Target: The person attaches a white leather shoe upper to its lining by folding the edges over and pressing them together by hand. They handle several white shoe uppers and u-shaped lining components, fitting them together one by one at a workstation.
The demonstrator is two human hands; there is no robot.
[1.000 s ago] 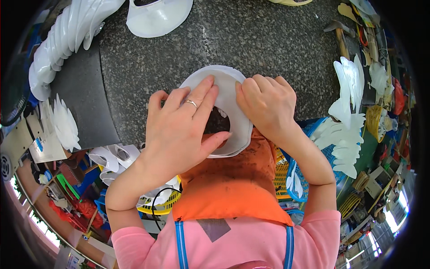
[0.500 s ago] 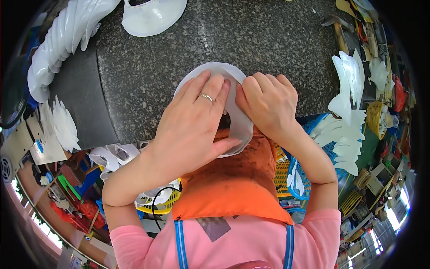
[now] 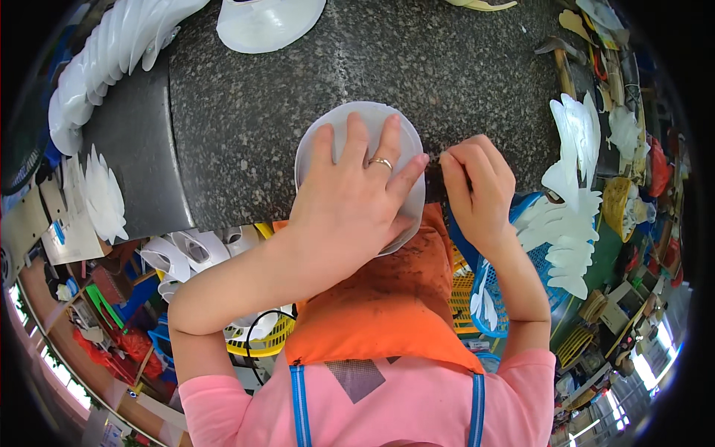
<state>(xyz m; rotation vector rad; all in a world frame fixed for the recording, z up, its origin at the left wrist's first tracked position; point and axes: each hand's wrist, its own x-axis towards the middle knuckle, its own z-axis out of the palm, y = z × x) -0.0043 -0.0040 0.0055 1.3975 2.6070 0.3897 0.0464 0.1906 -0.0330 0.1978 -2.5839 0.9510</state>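
A white oval sole (image 3: 350, 123) lies flat at the near edge of the bench (image 3: 462, 67), its lower end overhanging the edge above an orange apron (image 3: 387, 298). The left hand (image 3: 350, 201) lies spread on top of it, palm down, fingers open and pressing rather than gripping, a ring on one finger. Just right of the sole, the right hand (image 3: 477, 186) is clenched around a small dark tool (image 3: 434, 182); only a stub of it shows between the two hands, so what kind of tool it is cannot be told.

The bench is speckled grey stone, with a smoother dark slab (image 3: 126, 156) joined on its left. A second white piece (image 3: 268, 22) lies at the far edge, well apart from the hands, and a hammer (image 3: 558, 59) rests at the far right. Between these the stone is bare.

Stacks of white soles (image 3: 104, 59) crowd the left rim, and more (image 3: 573, 149) fan out at the right. Below the right forearm sits a blue basket (image 3: 491, 290) beside a yellow crate (image 3: 462, 287). The floor around is cluttered with bins and scraps.
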